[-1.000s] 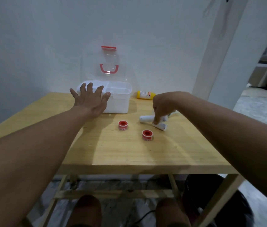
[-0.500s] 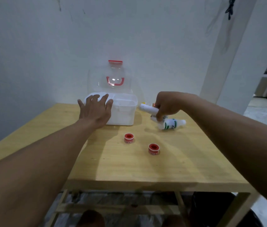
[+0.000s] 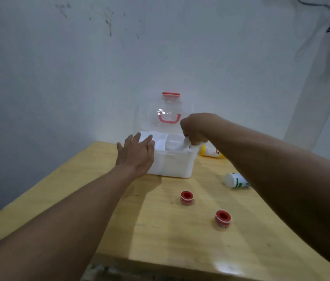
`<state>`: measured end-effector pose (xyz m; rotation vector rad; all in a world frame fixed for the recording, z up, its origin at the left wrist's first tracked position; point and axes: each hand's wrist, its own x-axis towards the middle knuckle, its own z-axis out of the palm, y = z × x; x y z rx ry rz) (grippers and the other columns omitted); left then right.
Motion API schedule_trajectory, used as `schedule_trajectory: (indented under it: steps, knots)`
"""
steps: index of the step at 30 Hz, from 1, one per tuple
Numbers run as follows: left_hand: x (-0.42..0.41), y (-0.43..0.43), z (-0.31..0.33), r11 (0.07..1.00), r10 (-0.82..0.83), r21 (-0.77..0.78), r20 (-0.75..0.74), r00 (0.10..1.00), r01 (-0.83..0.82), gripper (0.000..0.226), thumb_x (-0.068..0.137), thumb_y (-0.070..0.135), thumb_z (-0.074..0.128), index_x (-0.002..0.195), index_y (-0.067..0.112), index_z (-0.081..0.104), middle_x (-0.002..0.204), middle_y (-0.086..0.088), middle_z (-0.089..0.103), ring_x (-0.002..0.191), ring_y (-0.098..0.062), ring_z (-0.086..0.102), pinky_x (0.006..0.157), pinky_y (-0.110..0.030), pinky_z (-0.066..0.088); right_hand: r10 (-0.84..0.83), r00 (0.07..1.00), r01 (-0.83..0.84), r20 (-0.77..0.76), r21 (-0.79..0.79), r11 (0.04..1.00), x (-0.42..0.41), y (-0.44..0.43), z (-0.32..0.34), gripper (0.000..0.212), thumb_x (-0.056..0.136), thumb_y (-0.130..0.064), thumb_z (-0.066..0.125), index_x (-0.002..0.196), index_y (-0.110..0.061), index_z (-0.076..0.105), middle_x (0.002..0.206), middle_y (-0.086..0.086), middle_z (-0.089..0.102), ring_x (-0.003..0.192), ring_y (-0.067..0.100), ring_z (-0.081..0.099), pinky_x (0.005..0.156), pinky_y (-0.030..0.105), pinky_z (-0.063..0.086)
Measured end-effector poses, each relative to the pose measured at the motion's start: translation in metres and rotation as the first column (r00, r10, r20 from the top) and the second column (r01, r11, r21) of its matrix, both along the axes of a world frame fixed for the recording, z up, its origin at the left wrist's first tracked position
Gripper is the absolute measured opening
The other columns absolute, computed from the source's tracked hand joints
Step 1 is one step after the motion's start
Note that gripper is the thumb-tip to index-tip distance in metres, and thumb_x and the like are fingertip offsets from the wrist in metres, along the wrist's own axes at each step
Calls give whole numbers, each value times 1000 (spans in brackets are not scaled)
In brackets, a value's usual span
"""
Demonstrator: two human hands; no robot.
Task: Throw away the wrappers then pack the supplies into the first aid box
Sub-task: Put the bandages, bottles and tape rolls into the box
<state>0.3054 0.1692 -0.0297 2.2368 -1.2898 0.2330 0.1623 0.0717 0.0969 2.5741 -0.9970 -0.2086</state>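
Note:
The white first aid box (image 3: 172,167) stands open at the back of the wooden table (image 3: 170,236), its clear lid (image 3: 164,116) with red handle upright. My left hand (image 3: 135,154) lies flat against the box's left front corner, fingers spread. My right hand (image 3: 195,128) hovers over the box's right compartment, shut on a white bandage roll (image 3: 189,144) tilted down into it. Two red tape rolls (image 3: 186,197) (image 3: 222,219) sit on the table in front. A white bottle with green label (image 3: 236,180) lies on its side to the right, partly behind my forearm.
A yellow bottle (image 3: 210,151) lies beside the box's right wall near the back edge. A pale wall rises just behind the table. A white pillar (image 3: 318,88) stands at the right.
My right hand has carried the white roll leftward from the table to above the box's right compartment. The white bottle stayed on the table. My left hand stays on the box.

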Motion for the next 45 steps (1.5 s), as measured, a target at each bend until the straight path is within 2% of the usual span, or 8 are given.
schedule_trajectory:
  steps: [5,8,11,20,23,27,37,45]
  knots:
    - [0,-1,-4,999,-9,-35,-12,1000,8,53,101,46,16,150,34,36,161,-7,25,150,-26,12,119,-56,4,-37,999,41,-31,133,990,24,-5,-12,52,83,-7,73,132,-5,58,122,11,65,92,24,71,84,30,57]
    - [2,-2,-5,999,-7,-51,-10,1000,7,53,101,45,17,149,33,38,160,-7,27,149,-26,14,119,-57,6,-72,997,71,-10,343,937,32,-10,-13,51,78,2,72,128,-4,64,105,7,71,79,20,74,80,33,61]
    - [2,-3,-5,999,-5,-54,-5,1000,5,53,102,44,18,148,31,39,159,-8,30,148,-26,16,118,-58,8,-46,998,30,32,385,922,29,-16,-17,39,79,-5,67,118,-8,71,96,2,75,86,19,75,78,25,60]
    - [2,-2,-4,999,-11,-33,-3,1000,11,54,102,44,17,148,30,40,158,-7,31,148,-25,16,118,-59,8,-281,929,-8,243,769,640,27,-28,-25,48,81,6,56,128,7,59,124,14,63,103,27,68,71,28,60]
    - [2,-1,-3,1000,-11,-26,-3,1000,11,53,102,44,17,148,30,41,158,-7,31,148,-25,16,118,-58,7,-335,908,-26,249,835,550,28,-28,-29,43,84,5,54,127,5,59,117,17,65,100,30,69,69,32,61]
    - [1,0,-2,1000,-15,-17,-2,1000,15,54,102,44,17,147,30,42,158,-7,31,148,-24,15,118,-58,6,-268,926,-51,267,790,611,27,-26,-27,27,90,5,53,110,1,71,110,16,71,100,29,71,83,34,60]
    - [-14,-10,7,996,53,-80,101,993,-45,51,100,34,23,144,24,47,152,-2,42,151,-23,11,118,-59,-3,-285,807,-220,517,712,667,5,-44,-18,27,90,6,51,102,1,74,102,12,75,96,21,73,79,31,61]
    - [-15,-21,-5,999,7,-48,275,962,6,62,99,52,7,144,34,45,153,1,43,150,-24,15,117,-62,-1,-171,819,-83,548,408,909,-39,-91,-23,26,87,-17,60,105,-6,75,106,10,74,91,22,65,83,36,56]
